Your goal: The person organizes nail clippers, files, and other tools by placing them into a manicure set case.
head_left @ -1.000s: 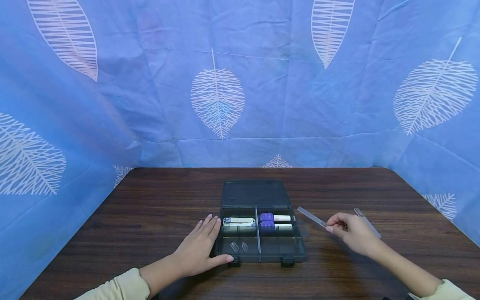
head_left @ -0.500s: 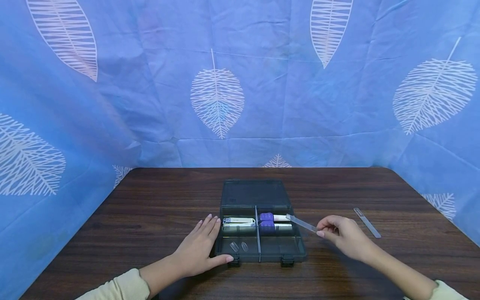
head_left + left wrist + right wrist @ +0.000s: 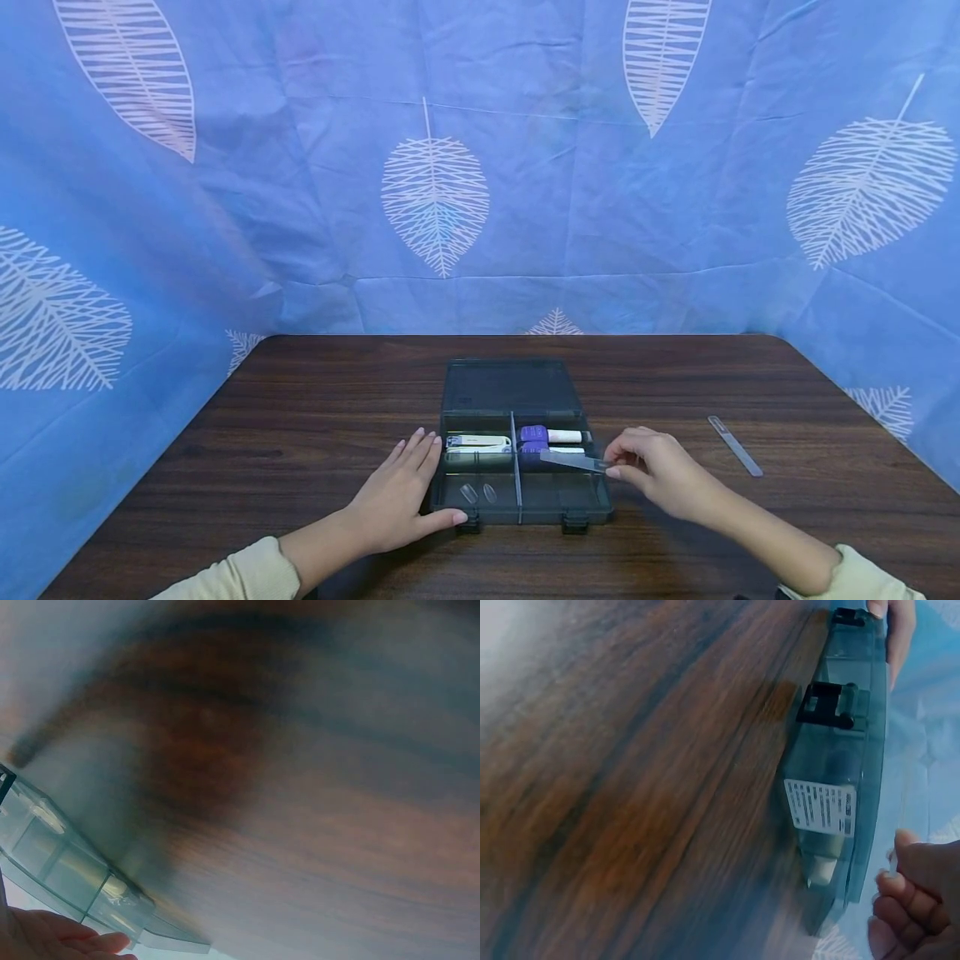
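Observation:
A dark translucent divided box (image 3: pixel 562 500) stands on the table with its lid folded back. My left hand (image 3: pixel 397 492) rests against its left side, fingers straight, thumb at the front latch. Between thumb and fingers my right hand (image 3: pixel 663 475) pinches one end of a clear nail file (image 3: pixel 573 460), which reaches over the box's right half. Two purple nail polish bottles (image 3: pixel 534 434) lie in the back right compartment, partly behind the file. Nail clippers (image 3: pixel 477 441) lie in the back left compartment, and two clear false nails (image 3: pixel 468 493) in the front left.
A second nail file (image 3: pixel 735 447) lies on the wooden table (image 3: pixel 322 400) to the right of my right hand. Black latches (image 3: pixel 575 522) stick out at the box's front. A blue leaf-patterned cloth (image 3: pixel 315 208) hangs behind the table.
My right hand has moved left with the nail file, from the table beside the box to over its right compartments. The left hand and the box have stayed still.

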Demonstrator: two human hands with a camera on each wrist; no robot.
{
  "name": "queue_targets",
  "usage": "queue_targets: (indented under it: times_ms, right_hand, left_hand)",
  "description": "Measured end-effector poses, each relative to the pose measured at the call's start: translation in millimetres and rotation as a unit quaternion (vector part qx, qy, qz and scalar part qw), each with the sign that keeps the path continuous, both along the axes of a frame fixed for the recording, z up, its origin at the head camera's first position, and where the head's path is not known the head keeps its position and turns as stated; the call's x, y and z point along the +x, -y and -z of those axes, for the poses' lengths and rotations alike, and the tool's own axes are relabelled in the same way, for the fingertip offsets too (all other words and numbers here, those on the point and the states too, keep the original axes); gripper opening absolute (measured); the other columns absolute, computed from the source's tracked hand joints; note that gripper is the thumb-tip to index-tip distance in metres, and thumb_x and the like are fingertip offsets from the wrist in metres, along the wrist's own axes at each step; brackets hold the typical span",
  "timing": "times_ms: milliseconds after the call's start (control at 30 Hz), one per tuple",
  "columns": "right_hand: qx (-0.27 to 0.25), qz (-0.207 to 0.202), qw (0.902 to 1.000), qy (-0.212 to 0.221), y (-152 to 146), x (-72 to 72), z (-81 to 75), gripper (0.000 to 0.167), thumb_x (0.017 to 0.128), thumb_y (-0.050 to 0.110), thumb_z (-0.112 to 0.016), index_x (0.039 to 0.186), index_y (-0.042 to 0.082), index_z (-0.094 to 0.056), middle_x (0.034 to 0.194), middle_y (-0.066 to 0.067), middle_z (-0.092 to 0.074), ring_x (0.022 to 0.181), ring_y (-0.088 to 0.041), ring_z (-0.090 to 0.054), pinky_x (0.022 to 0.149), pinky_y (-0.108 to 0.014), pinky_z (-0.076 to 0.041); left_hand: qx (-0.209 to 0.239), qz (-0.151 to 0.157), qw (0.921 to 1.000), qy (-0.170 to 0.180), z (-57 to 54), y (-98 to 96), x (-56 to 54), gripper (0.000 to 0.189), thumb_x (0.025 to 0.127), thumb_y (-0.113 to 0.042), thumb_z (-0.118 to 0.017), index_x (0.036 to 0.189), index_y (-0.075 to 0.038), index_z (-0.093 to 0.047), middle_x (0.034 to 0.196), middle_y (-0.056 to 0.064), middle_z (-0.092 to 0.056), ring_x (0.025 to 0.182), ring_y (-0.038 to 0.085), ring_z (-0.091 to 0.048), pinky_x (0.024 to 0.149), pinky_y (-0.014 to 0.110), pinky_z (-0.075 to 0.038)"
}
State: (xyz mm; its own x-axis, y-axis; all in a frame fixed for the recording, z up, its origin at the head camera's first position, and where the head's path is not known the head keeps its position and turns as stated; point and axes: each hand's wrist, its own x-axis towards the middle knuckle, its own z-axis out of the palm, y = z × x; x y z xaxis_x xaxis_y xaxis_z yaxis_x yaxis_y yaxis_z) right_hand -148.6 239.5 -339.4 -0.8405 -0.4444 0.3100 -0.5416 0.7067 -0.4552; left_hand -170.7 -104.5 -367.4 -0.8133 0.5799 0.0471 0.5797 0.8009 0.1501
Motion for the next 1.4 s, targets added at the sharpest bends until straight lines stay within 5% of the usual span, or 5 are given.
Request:
queue_targets:
  times_ms: [433,700,1100,1400]
  right_hand:
    - [0.110,-0.070,0.9769,-0.169,20.6,-6.7,4.6,0.011,0.074,0.004,-0.073,0.083,0.008,-0.067,0.080,0.005,-0.058,0.073,-0.007,-0.049,0.058,-0.019,-0.045]
    - [0.167,-0.065,0.9614,-0.208,26.6,-8.7,9.3,0.012,0.072,0.009,-0.076,0.074,0.013,-0.064,0.072,0.008,-0.056,0.066,-0.003,-0.041,0.055,-0.018,-0.040]
    - [0.238,-0.045,0.9580,-0.153,38.1,-11.8,6.5,0.012,0.072,0.012,-0.077,0.064,0.016,-0.068,0.064,0.008,-0.065,0.060,-0.004,-0.059,0.053,-0.020,-0.048]
    - [0.255,-0.023,0.9587,-0.124,43.4,-14.4,5.7,0.022,0.072,0.010,-0.076,0.056,0.016,-0.063,0.053,0.011,-0.056,0.048,0.002,-0.041,0.045,-0.019,-0.038]
  left_hand:
    - [0.000,0.000,1.0000,0.001,-1.9,-1.6,0.1,0.095,0.084,-0.070,-0.041,0.143,0.003,-0.030,0.149,0.020,-0.030,0.141,0.033,-0.023,0.111,0.050,-0.026]
    - [0.000,0.001,1.0000,0.004,-1.6,-2.1,-0.2,0.094,0.084,-0.071,-0.041,0.143,0.002,-0.030,0.149,0.020,-0.029,0.141,0.033,-0.023,0.111,0.050,-0.026]
    - [-0.001,-0.001,1.0000,0.004,-0.2,-1.3,-0.5,0.096,0.083,-0.072,-0.039,0.143,0.002,-0.030,0.150,0.020,-0.029,0.141,0.033,-0.023,0.112,0.050,-0.026]
    - [-0.001,0.001,1.0000,0.002,-0.1,-0.4,-0.6,0.095,0.084,-0.071,-0.041,0.143,0.002,-0.030,0.149,0.020,-0.029,0.141,0.033,-0.024,0.111,0.050,-0.026]
